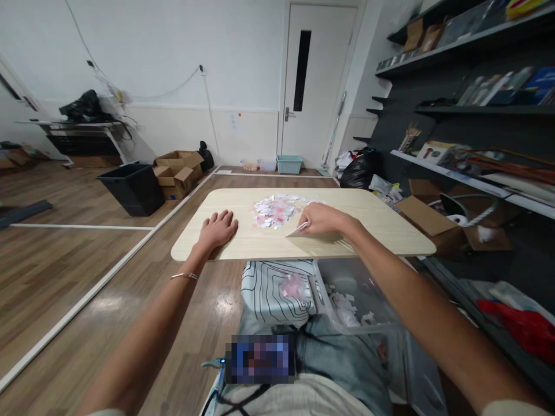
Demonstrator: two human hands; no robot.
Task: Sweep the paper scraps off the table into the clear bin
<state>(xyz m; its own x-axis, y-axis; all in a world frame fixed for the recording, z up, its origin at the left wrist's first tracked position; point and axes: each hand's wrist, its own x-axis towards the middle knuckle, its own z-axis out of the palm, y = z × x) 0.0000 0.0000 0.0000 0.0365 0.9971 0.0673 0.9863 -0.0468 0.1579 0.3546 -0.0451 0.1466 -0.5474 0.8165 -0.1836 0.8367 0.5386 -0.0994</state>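
Note:
My left hand (218, 229) lies flat on the left part of a pale wooden tabletop (381, 225), fingers spread, holding nothing. In my right hand (323, 219), closed fingers grip a thin white card (297, 230) that tilts down to the table surface. Just beyond and left of the card spreads a heap of small white and pink paper pieces (275, 211). A thin trail of the white bits runs right from the heap, partly behind my right hand. What the pieces are exactly is too small to tell.
Below the table edge, a clear plastic bin (359, 289) holds white scraps, beside a striped cushion (269, 292) with a pink bundle (295, 286) on it. A phone (262, 359) rests on my lap. Shelves (468, 110) stand right; a black bin (132, 188) and cardboard boxes (177, 170) stand left.

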